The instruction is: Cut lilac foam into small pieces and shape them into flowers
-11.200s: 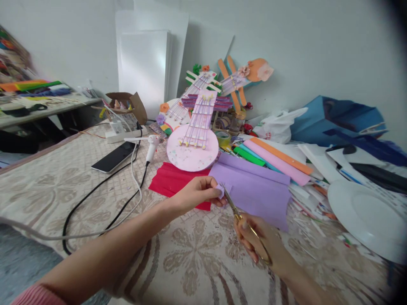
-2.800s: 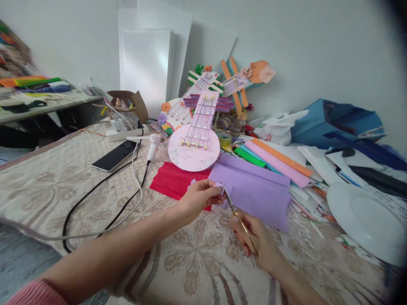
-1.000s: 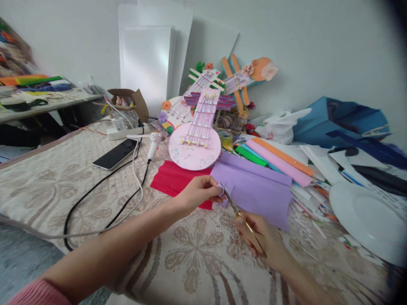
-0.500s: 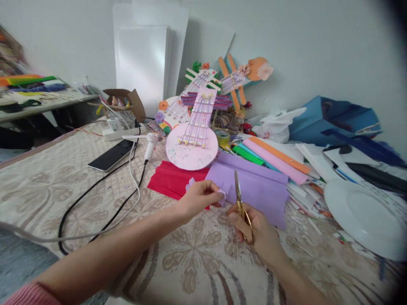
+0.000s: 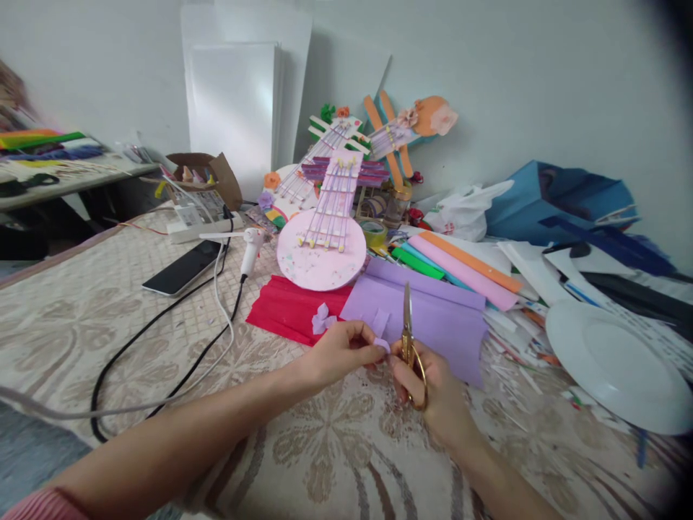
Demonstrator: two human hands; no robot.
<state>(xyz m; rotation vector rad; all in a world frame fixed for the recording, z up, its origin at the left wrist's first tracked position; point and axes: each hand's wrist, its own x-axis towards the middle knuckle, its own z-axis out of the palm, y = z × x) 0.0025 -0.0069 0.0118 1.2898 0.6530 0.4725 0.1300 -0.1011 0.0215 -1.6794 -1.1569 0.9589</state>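
Between the thumb and fingers of my left hand [image 5: 346, 352] is pinched a small piece of purple crepe paper [image 5: 382, 345]. My right hand [image 5: 427, 375] is closed around gold-handled scissors [image 5: 407, 328], blades pointing up and away from me. Its fingertips are close to the small purple piece; whether they touch it I cannot tell. Beyond my hands lies a sheet of purple crepe paper [image 5: 433, 318] with a cut strip [image 5: 381, 323] on it. A purple paper flower [image 5: 323, 318] rests on red crepe paper [image 5: 292, 307] left of my hands.
A pink paper guitar [image 5: 322, 249] stands behind the sheets. To the left are a white glue gun [image 5: 250, 253], a phone [image 5: 184, 269] and looping cables [image 5: 162, 303]. Paper rolls [image 5: 465, 263], a white plate [image 5: 617, 365] and scraps crowd the right. A blue bag [image 5: 557, 202] sits behind.
My hands have come closer together, and the right fingertips are now near the small purple piece. My left hand has dropped slightly, leaving the purple flower in fuller view.
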